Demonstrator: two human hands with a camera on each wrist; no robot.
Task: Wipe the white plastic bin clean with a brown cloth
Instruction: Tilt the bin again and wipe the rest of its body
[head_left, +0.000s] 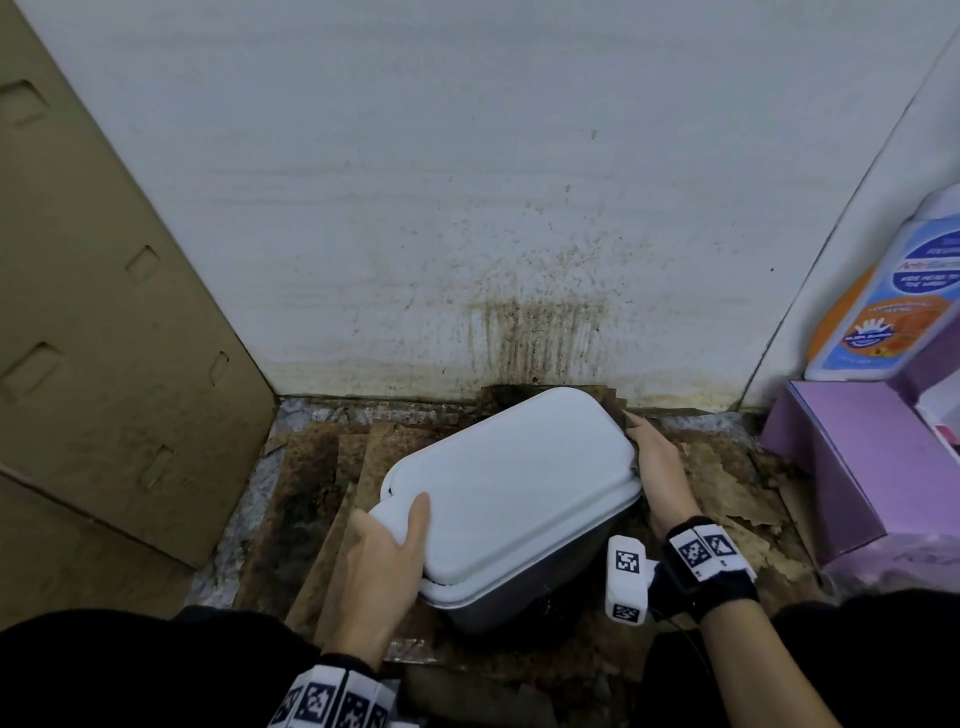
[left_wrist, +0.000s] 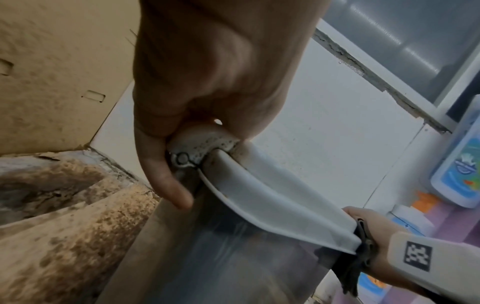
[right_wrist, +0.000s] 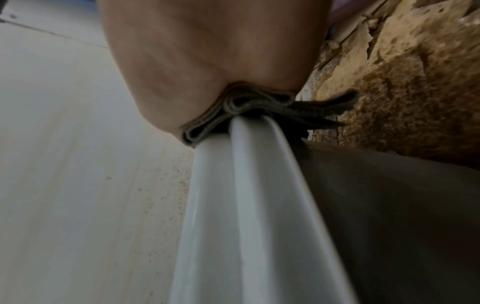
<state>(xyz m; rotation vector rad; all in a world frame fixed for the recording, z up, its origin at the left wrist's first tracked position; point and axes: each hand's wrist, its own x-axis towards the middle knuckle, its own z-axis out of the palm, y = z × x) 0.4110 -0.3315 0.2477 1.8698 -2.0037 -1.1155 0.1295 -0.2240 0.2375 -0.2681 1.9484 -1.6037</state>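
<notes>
I'm crouched over the white plastic bin with the grey body (head_left: 511, 499), which sits on stained, peeling brown cardboard sheets (head_left: 727, 483) on the floor, close against the spattered white wall (head_left: 467, 182), tipped a little so its closed lid faces up toward me. My left hand (head_left: 382, 566) grips the near left corner of the lid, thumb lying on top of the white plastic, fingers (left_wrist: 166, 181) curled down round the speckled hinge corner and onto the grey side. My right hand (head_left: 660, 467) is on the far right edge of the lid, fingers clamped on the folded brown cloth (right_wrist: 233, 107), pressing it onto the white rim; the wrist view shows the folds squeezed between my palm and the lid edge, with loose dark ends hanging off to the right. In the left wrist view the cloth trails down beside the bin's grey wall. On the left leans a tan cardboard panel with slot cut-outs (head_left: 104, 322). On the right stand a lilac box (head_left: 852, 467) and a white bottle with a blue and orange label (head_left: 893, 291) behind it.
</notes>
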